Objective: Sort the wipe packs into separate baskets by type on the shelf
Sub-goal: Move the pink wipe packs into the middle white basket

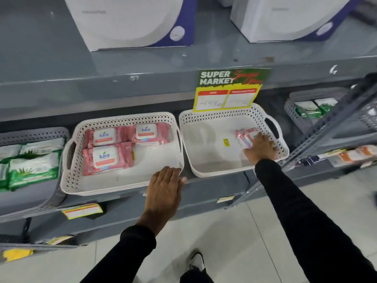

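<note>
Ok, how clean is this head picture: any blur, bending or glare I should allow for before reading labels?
Head view: wide-angle bending curves the grey metal shelf edge; the pink Kara wipe packs in the left white perforated basket read sharply; the pack under the right hand is soft and partly covered; handwriting on the green-and-yellow price sign is smeared; lighting is even, with no strong glare.

A green and yellow sign (230,89) hanging from the upper shelf's front edge reads "SUPER MARKET", with a handwritten number below that looks like "44". The three pink wipe packs (106,156) in the left white basket (122,188) each say "kara" on the lid.
</note>
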A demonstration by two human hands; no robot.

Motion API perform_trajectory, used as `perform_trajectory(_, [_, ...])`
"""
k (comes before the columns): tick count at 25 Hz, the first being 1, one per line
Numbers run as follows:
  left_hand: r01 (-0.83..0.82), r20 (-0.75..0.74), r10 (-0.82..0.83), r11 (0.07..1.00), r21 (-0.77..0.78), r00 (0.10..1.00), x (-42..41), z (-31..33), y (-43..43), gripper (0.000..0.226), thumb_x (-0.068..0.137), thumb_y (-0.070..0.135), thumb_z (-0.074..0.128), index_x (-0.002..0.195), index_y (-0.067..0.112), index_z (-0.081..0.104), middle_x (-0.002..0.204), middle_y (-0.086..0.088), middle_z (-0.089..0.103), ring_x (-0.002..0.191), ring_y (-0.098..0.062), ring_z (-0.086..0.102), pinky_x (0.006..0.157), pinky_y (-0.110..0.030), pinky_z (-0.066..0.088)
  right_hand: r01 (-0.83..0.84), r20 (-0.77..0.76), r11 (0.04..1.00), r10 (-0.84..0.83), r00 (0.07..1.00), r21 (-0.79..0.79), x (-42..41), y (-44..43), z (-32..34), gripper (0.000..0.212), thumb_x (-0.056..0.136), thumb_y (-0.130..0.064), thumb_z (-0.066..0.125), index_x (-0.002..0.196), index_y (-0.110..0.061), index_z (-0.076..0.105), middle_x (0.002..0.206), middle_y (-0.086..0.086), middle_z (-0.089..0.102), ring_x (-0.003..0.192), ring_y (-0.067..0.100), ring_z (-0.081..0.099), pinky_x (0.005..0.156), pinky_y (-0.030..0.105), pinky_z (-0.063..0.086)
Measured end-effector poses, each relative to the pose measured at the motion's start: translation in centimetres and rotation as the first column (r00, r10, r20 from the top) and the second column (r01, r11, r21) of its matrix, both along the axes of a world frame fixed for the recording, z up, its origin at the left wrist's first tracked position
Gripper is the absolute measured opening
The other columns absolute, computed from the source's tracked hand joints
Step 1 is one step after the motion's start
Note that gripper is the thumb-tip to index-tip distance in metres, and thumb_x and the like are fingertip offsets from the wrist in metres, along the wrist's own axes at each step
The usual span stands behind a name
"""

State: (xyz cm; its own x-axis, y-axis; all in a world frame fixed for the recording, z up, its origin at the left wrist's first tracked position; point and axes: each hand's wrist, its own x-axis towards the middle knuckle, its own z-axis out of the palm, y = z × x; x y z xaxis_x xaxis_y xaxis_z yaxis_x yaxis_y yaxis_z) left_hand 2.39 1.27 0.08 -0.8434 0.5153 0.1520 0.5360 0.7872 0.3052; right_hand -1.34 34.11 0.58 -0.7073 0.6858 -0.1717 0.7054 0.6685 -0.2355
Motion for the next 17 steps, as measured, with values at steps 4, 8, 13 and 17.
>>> perform_trajectory(4, [0.01, -0.015, -0.01, 1.0, 0.028, 1.0, 0.1, -0.1, -0.8, 0.04, 0.102, 0.027, 0.034, 0.125, 0.008, 0.061, 0.119, -0.009, 0.068, 0.117, -0.033, 0.06, 0.097, -0.04, 0.045, -0.016, -0.051, 0.999, 0.019, 0.999, 0.049, -0.2, -0.2, 0.3, 0.067, 0.082, -0.014, 0.07, 0.142, -0.005, 0.042, 0.145, 0.02, 0.044, 0.134, 0.042, 0.043, 0.11, 0.058, 0.035])
perform_trajectory(8, [-0.027, 0.006, 0.027, 0.999, 0.029, 1.0, 0.0, -0.1, -2.1, 0.034, 0.104, 0.027, 0.038, 0.126, 0.013, 0.06, 0.124, -0.005, 0.066, 0.12, -0.029, 0.058, 0.097, -0.04, 0.045, -0.183, -0.301, 0.983, 0.176, 0.937, 0.005, -0.4, -3.7, 1.8, 0.077, 0.074, -0.018, 0.08, 0.143, -0.015, 0.046, 0.139, 0.012, 0.05, 0.127, 0.037, 0.049, 0.099, 0.053, 0.043])
perform_trajectory(13, [-0.108, 0.014, 0.108, 0.994, 0.02, 0.994, 0.0, -0.1, -5.4, 0.042, 0.105, 0.034, 0.028, 0.124, 0.016, 0.061, 0.124, -0.002, 0.065, 0.121, -0.026, 0.056, 0.099, -0.039, 0.043, -0.433, -0.623, 0.886, 0.433, 0.651, 0.162, -2.1, -12.7, 4.7, 0.074, 0.07, -0.016, 0.08, 0.139, -0.015, 0.052, 0.137, 0.007, 0.056, 0.124, 0.029, 0.055, 0.096, 0.045, 0.051])
perform_trajectory(17, [-0.222, 0.001, 0.222, 0.975, 0.027, 0.975, 0.0, -0.3, -8.5, 0.044, 0.104, 0.035, 0.025, 0.122, 0.016, 0.061, 0.125, -0.003, 0.064, 0.126, -0.029, 0.054, 0.104, -0.041, 0.039, -0.616, -0.581, 0.75, 0.62, 0.527, 0.242, -3.7, -20.1, 5.2, 0.085, 0.066, -0.011, 0.083, 0.144, -0.013, 0.049, 0.137, 0.007, 0.055, 0.125, 0.027, 0.054, 0.104, 0.044, 0.049])
